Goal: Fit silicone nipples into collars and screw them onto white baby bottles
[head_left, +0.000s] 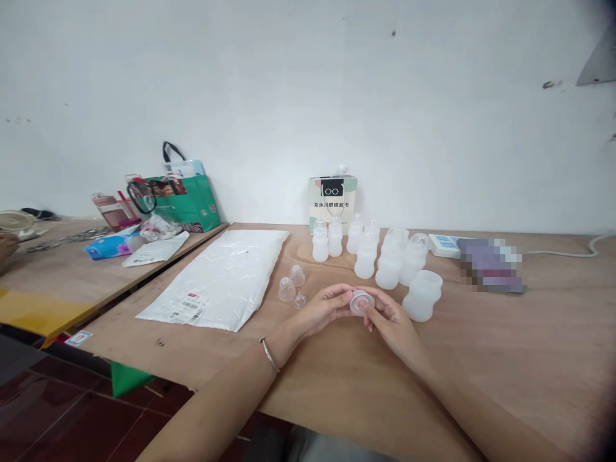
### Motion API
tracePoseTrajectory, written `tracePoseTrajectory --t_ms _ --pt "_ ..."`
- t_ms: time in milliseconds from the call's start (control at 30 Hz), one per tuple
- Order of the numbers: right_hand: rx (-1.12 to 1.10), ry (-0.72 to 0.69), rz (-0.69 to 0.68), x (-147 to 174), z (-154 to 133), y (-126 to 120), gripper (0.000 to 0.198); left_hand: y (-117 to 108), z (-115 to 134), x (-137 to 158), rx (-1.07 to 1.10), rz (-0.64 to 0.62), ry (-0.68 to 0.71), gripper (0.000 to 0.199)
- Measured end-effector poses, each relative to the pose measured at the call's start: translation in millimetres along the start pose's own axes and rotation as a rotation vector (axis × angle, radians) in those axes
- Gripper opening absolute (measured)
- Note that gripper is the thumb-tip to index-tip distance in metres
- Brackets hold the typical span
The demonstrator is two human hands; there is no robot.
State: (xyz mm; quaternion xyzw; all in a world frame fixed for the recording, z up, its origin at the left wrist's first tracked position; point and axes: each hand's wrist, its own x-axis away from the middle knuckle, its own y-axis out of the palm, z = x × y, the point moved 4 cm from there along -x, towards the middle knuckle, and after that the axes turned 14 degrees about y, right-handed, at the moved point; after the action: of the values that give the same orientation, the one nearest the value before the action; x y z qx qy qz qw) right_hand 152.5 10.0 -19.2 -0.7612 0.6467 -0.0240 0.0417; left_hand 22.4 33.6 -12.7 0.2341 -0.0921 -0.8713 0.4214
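Observation:
Between both hands I hold a small clear bottle collar ring just above the wooden table. My left hand grips its left edge with closed fingers. My right hand pinches it from the right, the thumb pressed at its middle. An uncapped, frosted baby bottle stands right of my right hand. Behind it several baby bottles with clear domed caps stand upright in a cluster. Left of my left hand lie clear domed caps and a small clear nipple-like piece.
A white mailing bag lies on the wooden table at the left. A paper bag stands by the wall. Beyond the bottles are a white device and a blurred-out item. Another table holds a green bag and tissues.

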Motion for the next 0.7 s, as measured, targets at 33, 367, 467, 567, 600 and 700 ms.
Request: tracePoseTrajectory --t_ms 33,367,467,567,600,700 --pt "0.003 0.005 0.003 -0.4 0.2 -0.3 0.039 -0.9 -0.9 -0.4 -0.023 0.003 0.012 0.027" --pt "0.012 0.104 0.088 -5.1 14.9 -2.9 0.032 1.8 8.4 -2.3 -0.504 0.026 0.170 0.032" --pt "-0.006 0.069 0.067 -5.2 13.4 -2.0 0.030 -0.7 9.4 -3.9 -0.522 0.080 0.177 0.032" --pt "-0.088 0.015 0.089 -5.9 12.7 -5.3 0.028 -2.7 12.2 -4.9 -0.469 0.139 0.166 0.036" --pt "-0.119 0.005 0.095 -6.2 12.9 -6.6 0.029 -2.4 13.8 -4.7 -0.450 0.150 0.164 0.036" --pt "-0.146 -0.028 0.066 -6.2 10.8 -7.3 0.031 1.1 19.1 -3.6 -0.447 0.144 0.163 0.037"
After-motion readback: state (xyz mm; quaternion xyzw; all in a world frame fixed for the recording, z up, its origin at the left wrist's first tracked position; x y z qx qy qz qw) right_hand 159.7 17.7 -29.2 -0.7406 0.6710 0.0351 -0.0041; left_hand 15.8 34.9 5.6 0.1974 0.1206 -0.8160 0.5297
